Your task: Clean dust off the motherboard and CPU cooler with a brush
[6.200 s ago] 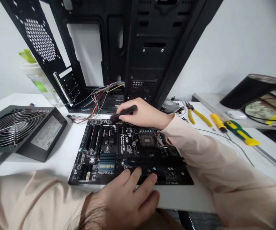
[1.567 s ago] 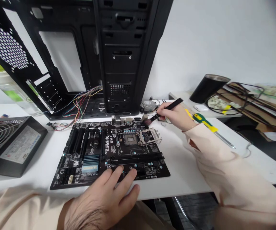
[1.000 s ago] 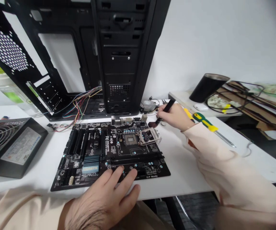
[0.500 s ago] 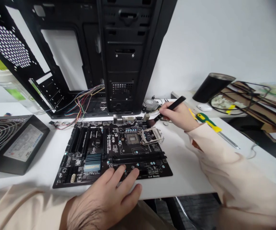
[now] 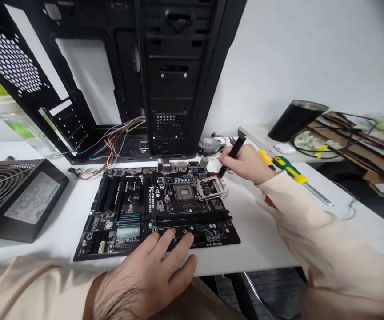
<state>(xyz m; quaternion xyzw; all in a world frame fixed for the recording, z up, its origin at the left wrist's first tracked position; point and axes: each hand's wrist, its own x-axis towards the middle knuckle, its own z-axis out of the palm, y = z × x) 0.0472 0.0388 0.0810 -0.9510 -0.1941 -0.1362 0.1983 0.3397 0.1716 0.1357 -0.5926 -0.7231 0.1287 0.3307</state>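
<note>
While one hand (image 5: 145, 278) touches one motherboard (image 5: 155, 209), another hand (image 5: 247, 163) grips one brush (image 5: 232, 153), seemingly.

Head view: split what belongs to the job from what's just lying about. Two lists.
In the job: right hand gripping a black-handled brush; left hand resting on the Gigabyte motherboard; its CPU socket.

Lying about: power supply; green-and-yellow screwdriver; black tumbler; white mouse; PC case.
</note>
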